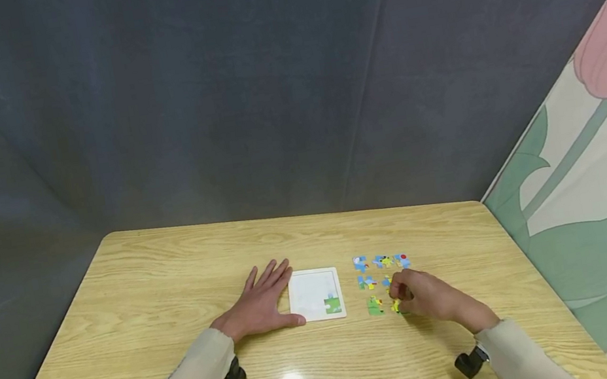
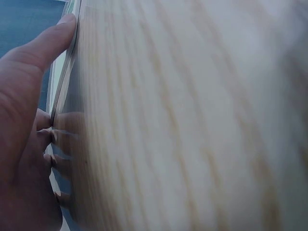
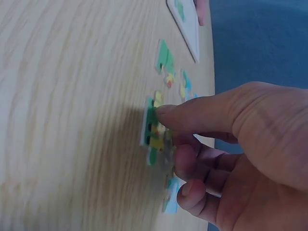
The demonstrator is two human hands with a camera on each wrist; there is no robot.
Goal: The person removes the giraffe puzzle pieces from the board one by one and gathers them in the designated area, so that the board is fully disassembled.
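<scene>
My left hand lies spread at the left side of a white square puzzle tray, its thumb at the lower edge and fingertips at the upper left corner. One green jigsaw piece sits in the tray's lower right corner. To the right, my right hand pinches a green and yellow jigsaw piece between thumb and fingers, and the piece is tilted on edge in the right wrist view. Beside it on the table lies another green piece. The right hand hides part of the loose pieces.
Several blue and yellow pieces lie in loose rows right of the tray on the wooden table. A dark curtain hangs behind the table, and a flower-patterned cloth borders its right side.
</scene>
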